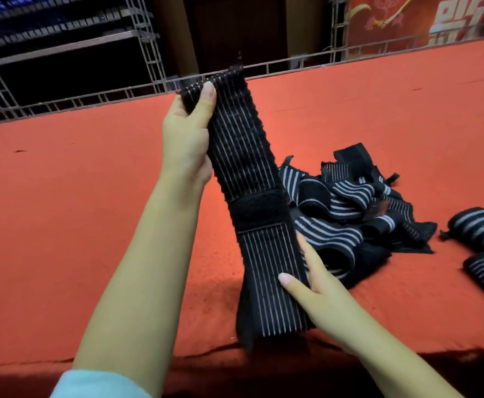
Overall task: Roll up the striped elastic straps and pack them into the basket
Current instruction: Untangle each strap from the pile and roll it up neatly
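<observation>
Both hands [187,133] [311,285] holding striped strap [252,196], loose pile [358,219], seemingly two rolls [479,225]

Light: warm and fairly bright on the red table cloth [91,211]
Shadows: dark band along the near table edge
Background: dim shelving [63,47], murky
Distortion: wide-angle bending at edges
Focus: soft overall

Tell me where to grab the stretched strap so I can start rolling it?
Probably the far top end, where the left hand already pinches the strap. That edge is flat and free, coming in from its left side. The right hand steadies the lower part below the black fastener patch, so rolling could run down towards it.
</observation>
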`<state>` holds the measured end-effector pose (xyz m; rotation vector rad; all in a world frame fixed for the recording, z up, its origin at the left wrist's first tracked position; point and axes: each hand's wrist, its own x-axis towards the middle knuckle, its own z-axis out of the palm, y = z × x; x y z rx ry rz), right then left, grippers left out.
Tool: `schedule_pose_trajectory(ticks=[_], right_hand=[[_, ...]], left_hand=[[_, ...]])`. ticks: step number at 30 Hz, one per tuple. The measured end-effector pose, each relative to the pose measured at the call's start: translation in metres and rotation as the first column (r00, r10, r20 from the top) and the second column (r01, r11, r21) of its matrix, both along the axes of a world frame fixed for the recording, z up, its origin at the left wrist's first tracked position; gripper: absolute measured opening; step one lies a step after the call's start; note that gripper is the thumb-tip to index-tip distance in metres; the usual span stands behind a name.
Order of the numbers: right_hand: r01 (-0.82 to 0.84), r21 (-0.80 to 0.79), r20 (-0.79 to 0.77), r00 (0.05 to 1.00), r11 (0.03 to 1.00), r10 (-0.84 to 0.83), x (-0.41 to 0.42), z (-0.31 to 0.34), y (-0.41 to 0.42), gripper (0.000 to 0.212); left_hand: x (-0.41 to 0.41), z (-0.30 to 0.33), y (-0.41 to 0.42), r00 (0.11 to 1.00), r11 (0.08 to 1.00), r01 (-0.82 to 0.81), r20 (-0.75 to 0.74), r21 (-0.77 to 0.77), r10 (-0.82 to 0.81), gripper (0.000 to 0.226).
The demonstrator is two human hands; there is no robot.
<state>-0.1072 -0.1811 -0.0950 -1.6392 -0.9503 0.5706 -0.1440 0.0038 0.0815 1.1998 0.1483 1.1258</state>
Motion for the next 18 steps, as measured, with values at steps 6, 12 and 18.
schedule_pose_trajectory(ticks=[6,12,18], right_hand=[[-0.106,0.085,-0.123,0.986,0.991,0.116,-0.015,0.015,-0.014,0.072],[0.037,-0.131,0.083,0.996,0.991,-0.026,-0.014,-0.007,0.001,0.073],[0.206,-0.092,0.402,0.903,0.974,-0.153,-0.001,0.016,-0.008,0.073]], left_hand=[[0.000,0.016,0.012,0.997,1.000,-0.012,0.074,0.010,0.012,0.004],[0.000,0.020,0.012,0.999,0.999,0.004,0.034,0.050,-0.005,0.003],[-0.015,0.015,-0.003,0.999,0.997,0.040,0.031,0.068,-0.042,0.005]])
